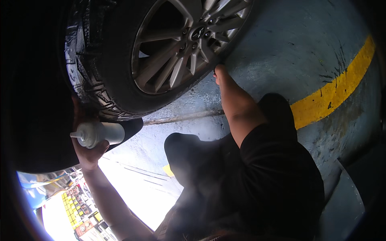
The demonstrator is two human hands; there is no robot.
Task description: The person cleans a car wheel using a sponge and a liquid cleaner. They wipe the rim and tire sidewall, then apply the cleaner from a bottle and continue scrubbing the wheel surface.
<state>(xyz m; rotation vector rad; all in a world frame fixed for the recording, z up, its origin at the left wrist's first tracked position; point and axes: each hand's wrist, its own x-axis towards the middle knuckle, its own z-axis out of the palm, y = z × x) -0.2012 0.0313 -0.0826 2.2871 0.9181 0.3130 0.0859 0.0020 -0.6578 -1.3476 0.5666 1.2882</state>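
Observation:
My left hand [92,153] is wrapped around a translucent plastic squeeze bottle [107,132] just below the tyre's tread. The bottle lies on its side, its nozzle pointing left. In front of me is a car wheel with a black rubber tyre [117,87]; the left part of its tread shines as if wet. Grey alloy spokes [159,72] and a hub cap with an emblem [198,33] fill its centre. My right hand [220,73] is at the tyre's lower right sidewall, fingers curled. Its fingertips are in shadow, and whether it holds something is not visible.
The dark wheel arch [39,105] surrounds the tread on the left. A yellow stripe [331,93] crosses the worn grey-blue floor [271,60]. A grey panel [343,195] stands at lower right. Shelved goods [78,208] appear at lower left beside strong glare. My dark-clothed knees are below the wheel.

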